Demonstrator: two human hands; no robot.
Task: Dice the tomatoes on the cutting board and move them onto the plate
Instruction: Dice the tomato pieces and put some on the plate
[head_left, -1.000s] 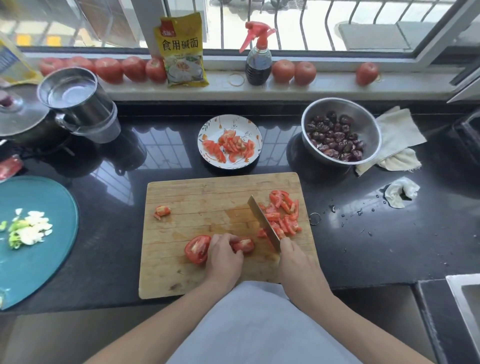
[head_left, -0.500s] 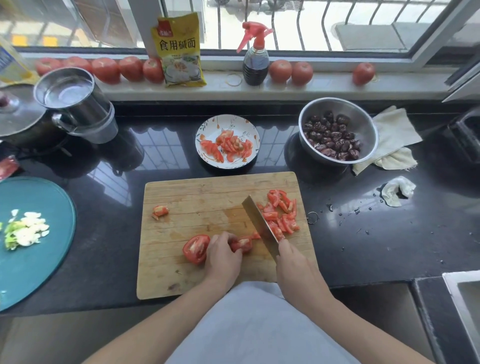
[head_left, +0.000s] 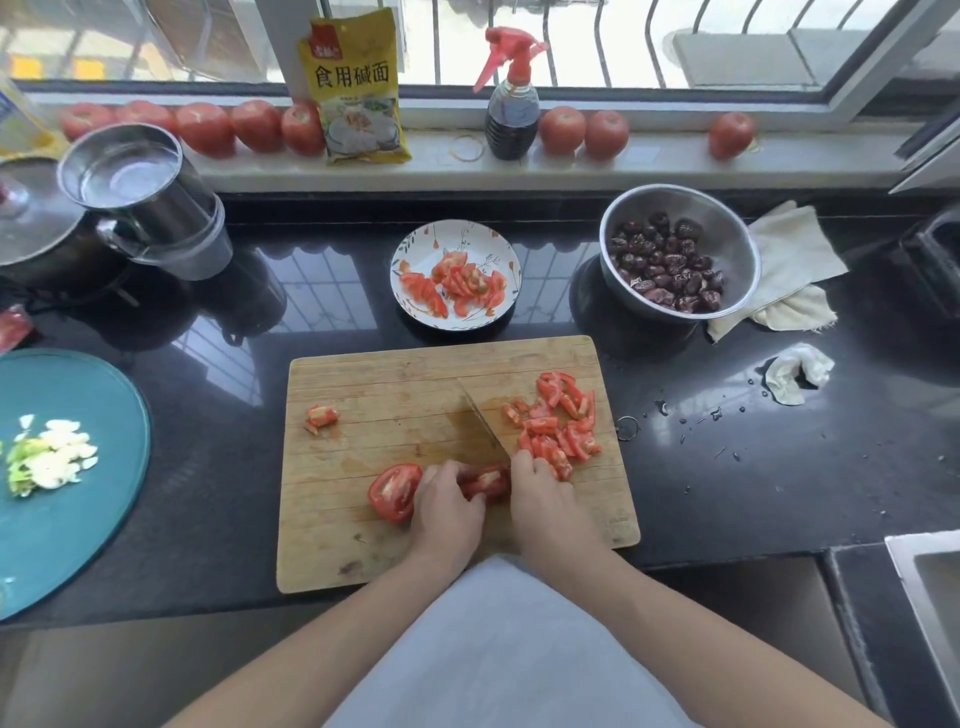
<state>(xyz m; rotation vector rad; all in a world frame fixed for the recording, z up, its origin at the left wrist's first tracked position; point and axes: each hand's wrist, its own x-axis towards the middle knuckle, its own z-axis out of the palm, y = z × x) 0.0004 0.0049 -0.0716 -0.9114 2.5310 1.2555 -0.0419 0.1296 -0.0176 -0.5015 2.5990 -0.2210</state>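
Observation:
A wooden cutting board (head_left: 395, 384) lies in front of me on the black counter. My left hand (head_left: 447, 506) holds down a tomato wedge (head_left: 488, 480), and a tomato half (head_left: 395, 491) lies cut side up just left of it. My right hand (head_left: 540, 499) grips the knife (head_left: 483, 423), whose blade stands edge-down against the wedge's right end. A pile of diced tomato (head_left: 561, 423) sits on the board's right side, one stray piece (head_left: 321, 417) on its left. Behind the board, the small patterned plate (head_left: 415, 244) holds cut tomato.
A steel bowl of dark dates (head_left: 727, 228) stands at the back right beside a cloth (head_left: 789, 260). A teal plate with chopped greens (head_left: 78, 519) lies left. A steel jug (head_left: 140, 197) and whole tomatoes (head_left: 202, 127) on the sill are behind. A sink edge (head_left: 919, 587) is at right.
The knife moved left from the diced pile and now stands against the wedge under my left hand. My left hand stayed on the wedge.

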